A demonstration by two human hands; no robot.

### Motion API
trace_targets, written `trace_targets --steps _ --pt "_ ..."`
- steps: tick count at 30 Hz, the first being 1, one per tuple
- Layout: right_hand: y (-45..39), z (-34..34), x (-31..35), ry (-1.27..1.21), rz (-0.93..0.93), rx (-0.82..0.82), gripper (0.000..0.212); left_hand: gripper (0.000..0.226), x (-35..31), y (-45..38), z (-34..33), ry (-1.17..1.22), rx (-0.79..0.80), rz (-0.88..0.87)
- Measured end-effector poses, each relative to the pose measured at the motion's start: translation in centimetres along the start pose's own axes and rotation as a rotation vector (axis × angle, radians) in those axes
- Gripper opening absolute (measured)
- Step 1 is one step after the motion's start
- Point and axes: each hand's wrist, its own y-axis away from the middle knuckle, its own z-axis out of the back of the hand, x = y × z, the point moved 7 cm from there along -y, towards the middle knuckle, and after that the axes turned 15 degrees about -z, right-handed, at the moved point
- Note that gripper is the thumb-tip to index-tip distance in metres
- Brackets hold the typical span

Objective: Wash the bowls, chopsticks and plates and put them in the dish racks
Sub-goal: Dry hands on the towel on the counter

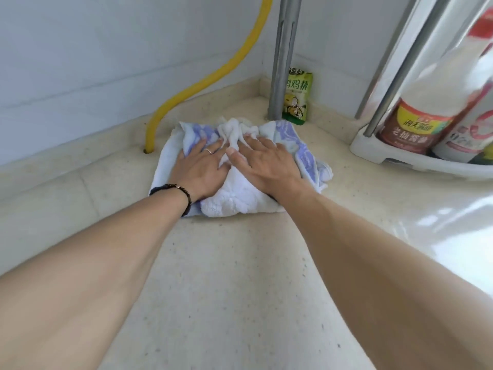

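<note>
Two bare forearms reached forward across the speckled cream table [226, 276], and both hands lay flat on a crumpled white and blue towel [240, 198] spread on it. The left hand [198, 166], with a ring on one finger and a dark bead bracelet [176, 192] at the wrist, pressed down on the towel's left half with its fingers straight and slightly spread. The right hand [266, 164] pressed beside it in the same way, fingers straight and fanned, the two thumbs nearly touching over a raised fold. Neither hand curled round the cloth. Just past the towel's left corner a yellow hose [213, 76] rose from a hole in the table and curved up along the white wall. Behind the towel's far right corner stood a grey metal pole [282, 57], and just beside it a green and yellow seasoning packet [297, 97] stood upright in the corner. To the right, a white rack base [373, 148] held a dark soy sauce bottle [418, 124] with a red and yellow label and, close beside it, a second bottle [469, 140] too blurred to read. No bowls, chopsticks or plates showed in this view.
</note>
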Motion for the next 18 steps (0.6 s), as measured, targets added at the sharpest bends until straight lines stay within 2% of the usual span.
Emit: trace_targets --steps 6,10,13,18 --pt "15.4 0.5 -3.1 -0.074 -0.186 0.077 0.064 0.057 -8.4 10.1 -1.7 0.042 0.095 -0.229" --pt "24.7 1.3 -5.7 -0.055 -0.286 0.092 0.084 0.062 -14.9 15.5 -3.2 0.057 0.173 -0.36" --pt "25.5 1.8 -6.7 -0.053 -0.291 0.104 0.082 0.072 -15.4 14.9 -3.5 0.068 0.186 -0.404" --pt "16.7 1.9 -8.5 -0.058 -0.294 0.061 0.084 0.06 -12.8 6.1 -4.0 0.055 0.155 -0.395"
